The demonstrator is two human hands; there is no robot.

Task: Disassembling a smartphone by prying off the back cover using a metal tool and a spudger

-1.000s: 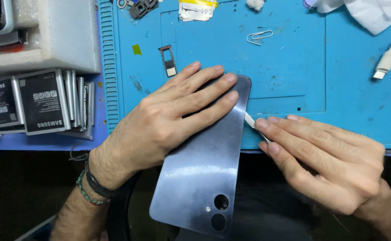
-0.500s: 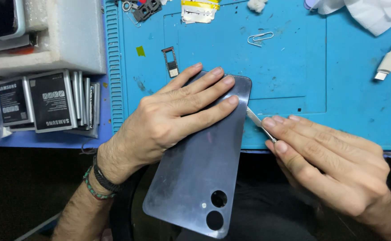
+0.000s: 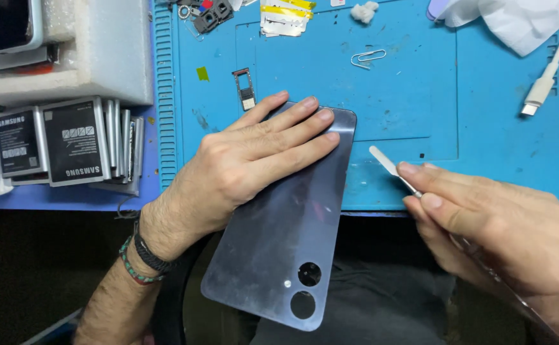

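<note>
Two hands in view. Left hand [image 3: 247, 163] lies flat, fingers spread, palm pressing on the upper half of a phone back cover [image 3: 286, 236]; pressing, not gripping. Cover is grey-blue, glossy, tilted, its top on the blue work mat [image 3: 407, 96] and its lower end (the one with two round camera holes) hanging past the mat's front edge toward the person. Right hand [image 3: 490, 223] pinches a thin metal pry tool [image 3: 391, 167] between thumb and fingers; the flat tip points up-left, just beside the cover's right edge, not touching it.

Outward on the mat: SIM tray [image 3: 245, 89] just above the left fingertips, paper clip [image 3: 367, 57] farther up, white cable plug [image 3: 538, 102] at the right. Left of the mat: a row of phone batteries [image 3: 68, 144] standing side by side, with a white foam block [image 3: 94, 51] behind them.
</note>
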